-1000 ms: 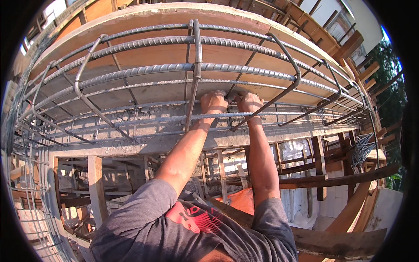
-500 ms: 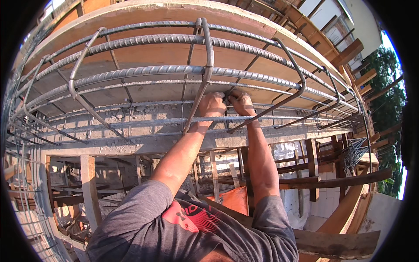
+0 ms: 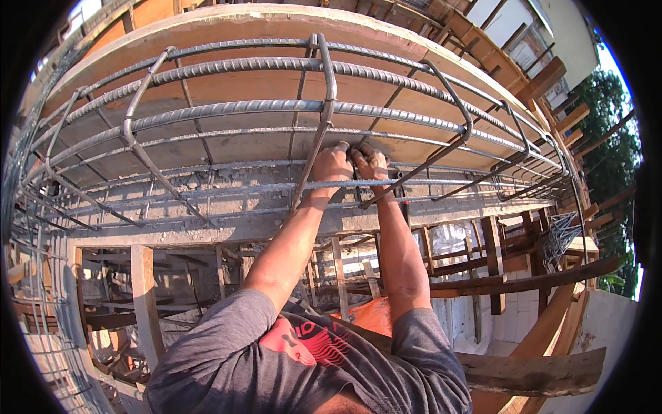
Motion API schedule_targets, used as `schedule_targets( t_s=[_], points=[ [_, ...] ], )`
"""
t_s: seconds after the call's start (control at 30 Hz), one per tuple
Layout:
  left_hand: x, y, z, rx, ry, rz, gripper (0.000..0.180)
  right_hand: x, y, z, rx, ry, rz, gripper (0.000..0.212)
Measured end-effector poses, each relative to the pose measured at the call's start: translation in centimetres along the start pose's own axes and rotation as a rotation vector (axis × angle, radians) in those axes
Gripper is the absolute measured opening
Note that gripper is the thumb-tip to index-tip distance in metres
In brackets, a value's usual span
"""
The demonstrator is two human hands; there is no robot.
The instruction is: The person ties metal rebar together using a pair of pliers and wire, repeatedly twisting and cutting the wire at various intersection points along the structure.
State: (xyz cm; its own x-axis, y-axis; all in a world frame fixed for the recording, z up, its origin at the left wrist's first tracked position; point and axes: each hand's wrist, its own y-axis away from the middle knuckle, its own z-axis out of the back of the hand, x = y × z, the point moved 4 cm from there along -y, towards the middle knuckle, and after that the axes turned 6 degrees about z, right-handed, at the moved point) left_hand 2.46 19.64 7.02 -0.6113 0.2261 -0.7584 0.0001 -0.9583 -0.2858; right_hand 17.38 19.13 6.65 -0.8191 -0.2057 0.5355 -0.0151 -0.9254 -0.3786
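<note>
Both my arms reach into a long cage of ribbed steel rebar (image 3: 227,108), passing between its bars. My left hand (image 3: 332,165) is curled closed near a far lower bar, just right of a bent stirrup (image 3: 329,90). Close beside it, almost touching, my right hand (image 3: 372,165) has its fingers bent and pressed together. Whatever the fingers grip is hidden by the hands or too small to make out. A thin lower bar (image 3: 269,186) crosses in front of my wrists.
Behind the cage stands a plywood form panel (image 3: 234,86). Rough concrete (image 3: 255,224) runs along the cage's near side. Below are timber props (image 3: 146,297), an orange sheet (image 3: 369,316) and a long plank (image 3: 538,372). A bundle of bent steel (image 3: 562,238) lies at the right.
My right hand has turned and shifted slightly left, its fingers now more bent. The left hand stays nearly in place. The whole view has shifted a little.
</note>
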Motion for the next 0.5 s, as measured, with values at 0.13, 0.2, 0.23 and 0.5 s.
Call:
schedule_targets(
  t_s=[0.13, 0.2, 0.23, 0.5],
  points=[
    [-0.8, -0.4, 1.7, 0.052, 0.273, -0.014, 0.033, 0.2, 0.2, 0.2, -0.017, -0.06, 0.056, 0.026],
    [-1.0, 0.0, 1.6, 0.018, 0.134, -0.112, 0.031, 0.8, 0.4, 0.4, -0.037, -0.048, 0.113, 0.025],
    [-1.2, 0.2, 1.5, 0.003, 0.065, -0.162, 0.03, 1.0, 0.5, 0.6, -0.047, -0.019, 0.138, 0.026],
    [-1.0, -0.4, 0.8, -0.115, 0.174, -0.105, 0.011, 1.1, 0.6, 1.1, 0.041, -0.023, 0.18, 0.026]
  ],
)
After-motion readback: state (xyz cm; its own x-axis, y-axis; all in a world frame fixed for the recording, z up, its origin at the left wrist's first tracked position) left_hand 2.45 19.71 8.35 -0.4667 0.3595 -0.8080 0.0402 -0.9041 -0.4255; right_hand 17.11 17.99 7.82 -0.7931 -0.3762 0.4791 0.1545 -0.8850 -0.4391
